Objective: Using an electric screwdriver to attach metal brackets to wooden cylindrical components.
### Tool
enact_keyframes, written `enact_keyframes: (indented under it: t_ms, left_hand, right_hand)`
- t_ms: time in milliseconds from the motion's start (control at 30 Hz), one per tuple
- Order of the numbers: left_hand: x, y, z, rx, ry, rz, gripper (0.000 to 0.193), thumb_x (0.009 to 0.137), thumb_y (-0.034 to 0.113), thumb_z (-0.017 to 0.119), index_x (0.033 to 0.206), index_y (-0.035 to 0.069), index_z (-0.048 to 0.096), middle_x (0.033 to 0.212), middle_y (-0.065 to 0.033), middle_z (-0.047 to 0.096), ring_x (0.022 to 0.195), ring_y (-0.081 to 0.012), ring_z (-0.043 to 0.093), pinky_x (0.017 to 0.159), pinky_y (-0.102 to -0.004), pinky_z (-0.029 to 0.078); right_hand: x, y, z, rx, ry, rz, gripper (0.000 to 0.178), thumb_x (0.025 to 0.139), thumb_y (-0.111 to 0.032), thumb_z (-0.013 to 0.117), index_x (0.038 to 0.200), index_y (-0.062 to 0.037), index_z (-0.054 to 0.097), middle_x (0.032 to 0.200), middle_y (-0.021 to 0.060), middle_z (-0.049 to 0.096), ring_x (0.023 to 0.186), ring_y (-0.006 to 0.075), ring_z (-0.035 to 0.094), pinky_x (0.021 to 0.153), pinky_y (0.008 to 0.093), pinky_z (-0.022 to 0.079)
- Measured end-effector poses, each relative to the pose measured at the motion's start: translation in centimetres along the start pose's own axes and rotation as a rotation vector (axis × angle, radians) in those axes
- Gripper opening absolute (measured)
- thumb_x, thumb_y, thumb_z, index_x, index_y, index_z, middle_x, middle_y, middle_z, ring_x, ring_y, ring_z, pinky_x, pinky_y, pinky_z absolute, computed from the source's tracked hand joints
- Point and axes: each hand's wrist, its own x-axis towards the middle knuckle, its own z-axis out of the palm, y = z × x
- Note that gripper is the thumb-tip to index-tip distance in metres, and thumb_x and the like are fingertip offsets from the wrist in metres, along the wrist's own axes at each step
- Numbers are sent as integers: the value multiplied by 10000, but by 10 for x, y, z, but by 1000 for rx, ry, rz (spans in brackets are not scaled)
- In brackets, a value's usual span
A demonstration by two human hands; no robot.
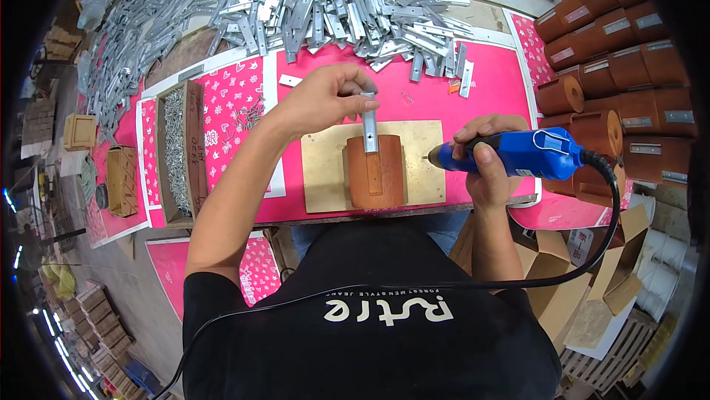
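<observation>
While our left hand (pixel 329 97) pinches the upper end of 1 silver metal strip (pixel 370 128) between thumb and fingers, our right hand (pixel 486 167) curls its fingers around the front of 1 blue power driver (pixel 536 150), the bit pointing left toward 1 reddish-brown block (pixel 358 178). We have this block on a gold-coloured board (pixel 322 171), close to the middle of the near edge of the tabletop (pixel 481 93). The strip's lower end sits over the far end of the block's long groove (pixel 376 184); we cannot tell whether they touch. Along the tabletop's far edge we see a large heap of strips (pixel 318 12). Toward its left edge stands a wooden box (pixel 196 145) full of screws (pixel 176 156), with loose screws (pixel 248 115) just beside it. By the right edge we see stacked blocks (pixel 640 112), many bearing strips. A black cable (pixel 612 208) runs from the driver across our shirt (pixel 296 348).
</observation>
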Motion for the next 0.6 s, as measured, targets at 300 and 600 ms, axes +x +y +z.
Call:
enact_keyframes:
  t_ms: [300, 600]
  left_hand:
    - [-1, -20, 13, -257, 124, -47, 191, 894, 119, 664, 1030, -3, 609, 848, -43, 677, 726, -89, 605, 628, -222, 466]
    - [-30, -33, 41, -18, 289, 109, 181, 855, 169, 700, 975, 38, 665, 937, -82, 671, 873, -159, 591, 771, -295, 474]
  right_hand:
    - [-1, -2, 3, -41, -20, 2, 370, 812, -72, 713, 1071, -34, 451, 877, 168, 641, 770, 182, 626, 713, 305, 518]
    - [-2, 0, 6, -56, -46, -11, 360, 818, -72, 709, 1074, -40, 457, 879, 161, 632, 746, 177, 614, 689, 300, 514]
